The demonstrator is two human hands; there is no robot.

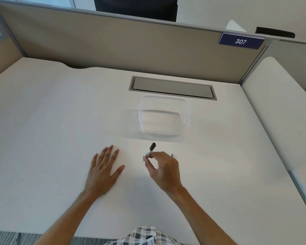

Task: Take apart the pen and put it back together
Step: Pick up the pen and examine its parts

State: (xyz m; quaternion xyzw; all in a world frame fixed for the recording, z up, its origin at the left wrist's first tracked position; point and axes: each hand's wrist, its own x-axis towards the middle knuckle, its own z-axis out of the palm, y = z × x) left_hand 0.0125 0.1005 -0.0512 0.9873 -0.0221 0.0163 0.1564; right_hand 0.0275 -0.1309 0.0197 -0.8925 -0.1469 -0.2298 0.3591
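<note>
A pen (pixel 151 148) with a black cap end and a white barrel points up and away from me, just above the white desk (pixel 60 121). My right hand (pixel 163 169) pinches its white barrel between thumb and fingertips; the lower part of the barrel is hidden by my fingers. A small blue piece (pixel 171 155) shows behind that hand; what it is I cannot tell. My left hand (pixel 104 171) lies flat on the desk to the left of the pen, fingers spread and straight, holding nothing.
A clear plastic container (pixel 163 117) stands on the desk beyond the pen, with nothing visible inside. Behind it is a grey cable flap (pixel 172 87) set in the desk. A beige partition (pixel 113 43) closes the back, with a blue sign reading 307 (pixel 241 41).
</note>
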